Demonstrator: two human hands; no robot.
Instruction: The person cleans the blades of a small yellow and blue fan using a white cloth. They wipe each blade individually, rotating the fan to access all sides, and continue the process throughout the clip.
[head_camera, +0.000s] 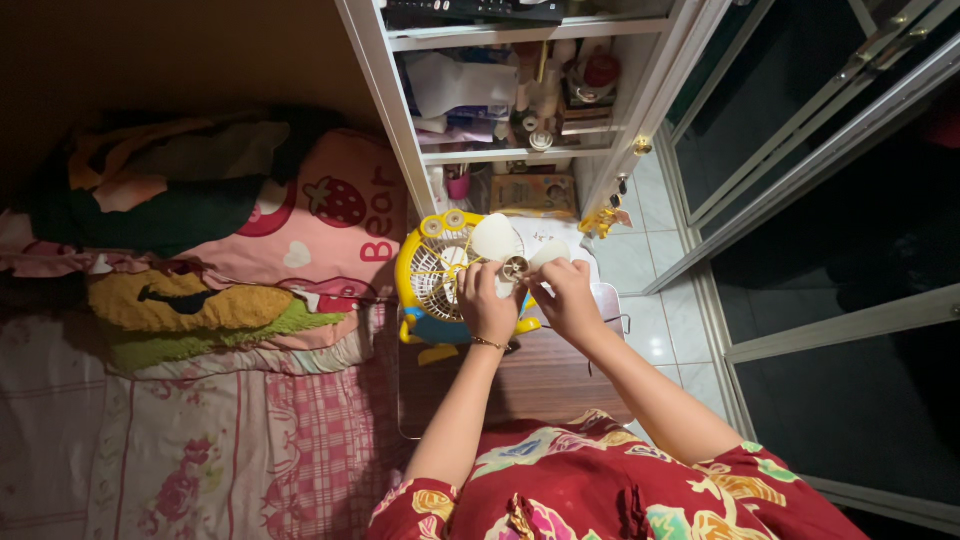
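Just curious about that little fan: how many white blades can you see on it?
2. One blade sticks up above the left hand; the other shows just above the right hand. More may be hidden behind the hands on the yellow fan.

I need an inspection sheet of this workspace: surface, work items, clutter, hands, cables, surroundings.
Surface: dark wooden table, partly visible.
Work items: small yellow fan with white blades, front grille off.
Clutter: bottles and boxes on white shelf unit.
Hands: left hand and right hand both hold the blade hub.
Cables: nothing seen.
Surroundings: bed with pink pillow on the left, tiled floor, glass doors on the right.
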